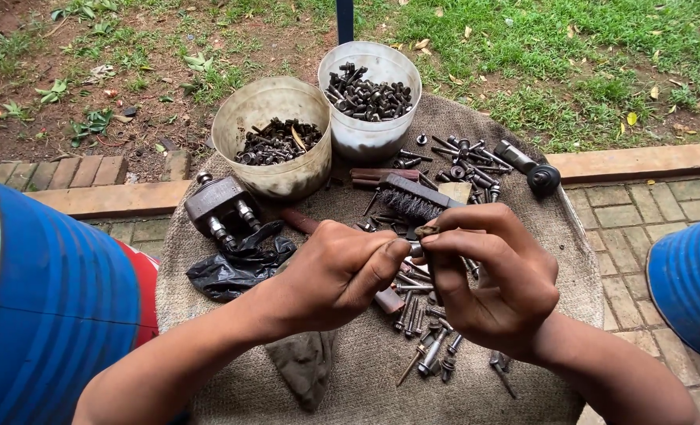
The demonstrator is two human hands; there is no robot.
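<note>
Fingertips of the left hand point(330, 271) and right hand point(491, 271) pinch one small bolt point(423, 233) between them, closed tight around it. They hold it above loose bolts point(425, 315) on a sackcloth-covered table point(523, 386), near a wire brush point(413, 201) and two tubs point(275, 138).

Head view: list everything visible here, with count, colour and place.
Tubs: two, off-white, at the table's far edge, both holding dark bolts.
Sackcloth cover: one, tan, over the round table.
Wire brush: one, dark bristles, centre, behind the hands.
Metal block with fittings: one, brown-grey, left of centre.
Black plastic bag: one, crumpled, below the block.
Loose bolts: many, dark and rusty, scattered at centre and far right.
Dark tool with round head: one, far right.
Blue drums: two, at the left and right edges.
Small bolt: one, rusty, pinched by both hands.
Left hand: on the bolt.
Right hand: on the bolt.
</note>
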